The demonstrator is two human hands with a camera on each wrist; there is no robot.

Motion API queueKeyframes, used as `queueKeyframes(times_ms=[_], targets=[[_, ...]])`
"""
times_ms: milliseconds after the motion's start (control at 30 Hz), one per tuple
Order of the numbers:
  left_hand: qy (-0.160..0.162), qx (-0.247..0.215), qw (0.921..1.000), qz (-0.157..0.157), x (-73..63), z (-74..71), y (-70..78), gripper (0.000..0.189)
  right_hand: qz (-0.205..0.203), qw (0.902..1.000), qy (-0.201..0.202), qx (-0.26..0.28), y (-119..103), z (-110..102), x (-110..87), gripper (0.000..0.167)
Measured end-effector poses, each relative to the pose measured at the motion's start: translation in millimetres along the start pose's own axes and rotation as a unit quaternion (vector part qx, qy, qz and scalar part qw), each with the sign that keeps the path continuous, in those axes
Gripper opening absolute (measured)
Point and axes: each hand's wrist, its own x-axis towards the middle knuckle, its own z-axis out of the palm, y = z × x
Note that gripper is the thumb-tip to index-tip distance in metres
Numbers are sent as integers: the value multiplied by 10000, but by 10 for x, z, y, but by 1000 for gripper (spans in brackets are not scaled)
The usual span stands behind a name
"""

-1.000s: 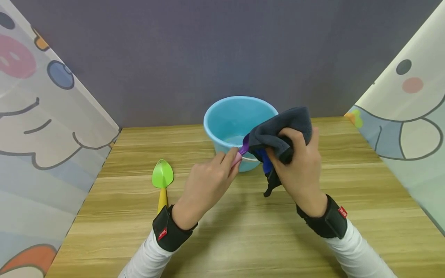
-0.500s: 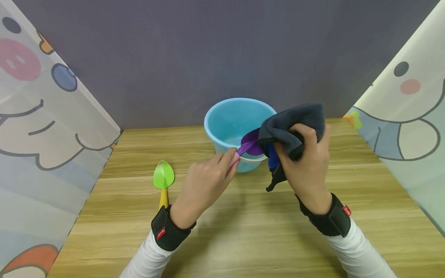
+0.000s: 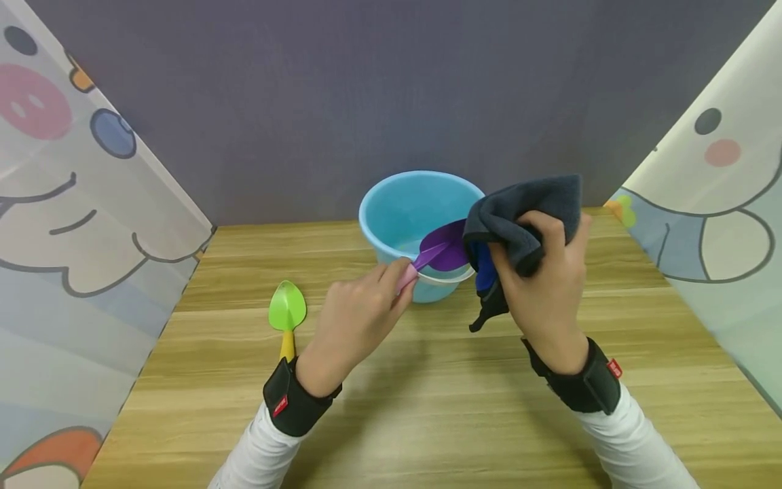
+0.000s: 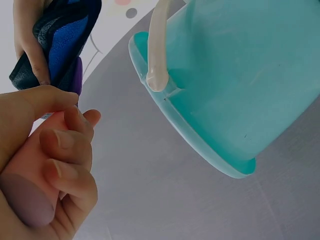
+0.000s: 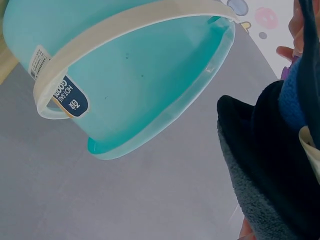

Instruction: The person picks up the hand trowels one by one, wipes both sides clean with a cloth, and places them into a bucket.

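My left hand grips the pink handle of a toy shovel whose purple blade points up and to the right. In my right hand is a bunched towel, dark grey on one side and blue on the other. The towel covers the blade's tip, so that end is hidden. Both hands are raised in front of a light blue bucket, and the blade overlaps its near right rim in the head view. The left wrist view shows my fingers curled round the handle.
A second toy shovel, with a green blade and yellow handle, lies on the wooden table left of my left hand. The bucket's pale carrying handle shows in the right wrist view. A dark grey panel stands behind.
My right hand has moved right and slightly up with the towel, uncovering much more of the purple blade. The left hand has stayed nearly in place, holding the shovel.
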Motion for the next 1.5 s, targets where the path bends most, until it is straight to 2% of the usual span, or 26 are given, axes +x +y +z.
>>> queueKeyframes(times_ms=[333, 767, 1300, 1500], targets=[[-307, -182, 9990, -256, 2, -2, -6, 24, 32, 9998, -110, -133, 5, -11, 7, 37], [-450, -240, 9975, -494, -14, -11, -17, 21, -99, 9994, -75, -311, 13, -19, -24, 35], [-643, -368, 9959, -520, 2, -10, -6, 24, -196, 9991, -7, -366, -19, -35, -21, 35], [-721, -568, 9935, -667, -6, -16, -3, 22, -214, 9989, -25, -420, -35, -52, -31, 35]])
